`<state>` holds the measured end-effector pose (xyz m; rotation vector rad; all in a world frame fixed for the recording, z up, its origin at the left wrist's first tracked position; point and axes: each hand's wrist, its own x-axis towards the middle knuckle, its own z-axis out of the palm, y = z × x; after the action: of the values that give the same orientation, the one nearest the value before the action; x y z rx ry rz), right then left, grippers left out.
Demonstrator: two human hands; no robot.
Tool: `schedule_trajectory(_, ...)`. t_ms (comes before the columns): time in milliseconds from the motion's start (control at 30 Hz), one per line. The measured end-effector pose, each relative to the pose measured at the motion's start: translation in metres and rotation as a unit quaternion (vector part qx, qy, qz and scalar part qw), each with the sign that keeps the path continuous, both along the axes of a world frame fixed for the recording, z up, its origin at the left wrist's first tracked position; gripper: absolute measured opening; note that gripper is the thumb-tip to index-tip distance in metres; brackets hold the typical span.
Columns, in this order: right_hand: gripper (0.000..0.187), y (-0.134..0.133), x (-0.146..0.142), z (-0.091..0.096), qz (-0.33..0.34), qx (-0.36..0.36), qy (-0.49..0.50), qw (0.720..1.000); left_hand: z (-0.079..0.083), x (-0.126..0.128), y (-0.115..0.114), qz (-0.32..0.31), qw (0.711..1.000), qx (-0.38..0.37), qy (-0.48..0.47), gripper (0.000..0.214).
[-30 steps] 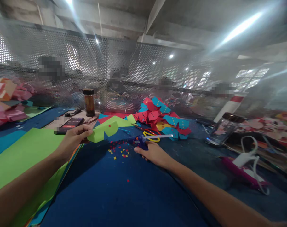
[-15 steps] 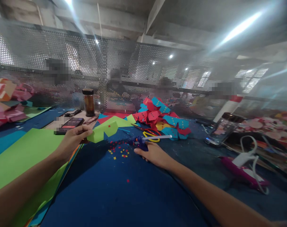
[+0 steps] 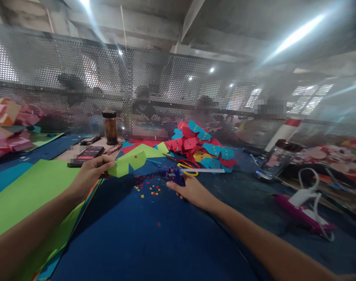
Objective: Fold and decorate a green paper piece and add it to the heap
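A perforated metal screen crosses the background under a concrete ceiling, with blurred figures beyond it, and a dark blue worktop spreads out in front. The left hand pinches the near end of a green paper strip between thumb and fingers; the strip is folded and notched, with a small red square towards its far end. The right hand is wrapped around a blue glue gun, a whitish glue stick jutting from its back, above the hand. The gun points towards the strip — its dark front end is hard to make out against the worktop.

Between the two hands lie scattered red and yellow paper bits. Just beyond the right hand are scissors with red and yellow handles, and behind them a heap of red and blue folded paper dotted with small squares. Just past the left hand sits a phone, then a dark-lidded jar; green sheets lie under the left forearm.

Farther out, to the right of the right hand — a clear bottle and a magenta power strip with white leads. Pink folded paper is piled well left of the left hand.
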<state>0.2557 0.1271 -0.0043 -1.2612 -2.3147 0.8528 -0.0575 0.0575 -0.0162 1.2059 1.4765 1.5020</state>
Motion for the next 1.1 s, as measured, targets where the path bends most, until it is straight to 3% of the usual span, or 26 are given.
schedule_trajectory(700, 0.036, -0.001, -0.012, -0.003, 0.033, -0.019, 0.053, 0.998, -0.001, -0.001, 0.001, 0.01, 1.0, 0.003, -0.011, 0.031)
schedule_trajectory(900, 0.037, 0.008, -0.026, -0.007, 0.063, -0.037, 0.028, 0.997, 0.003, 0.0, 0.001, 0.029, 0.999, 0.008, -0.018, 0.031)
schedule_trajectory(1100, 0.038, 0.007, -0.031, -0.006, 0.044, -0.027, -0.003, 0.999, 0.004, 0.001, 0.001, 0.028, 1.0, 0.006, -0.013, 0.03)
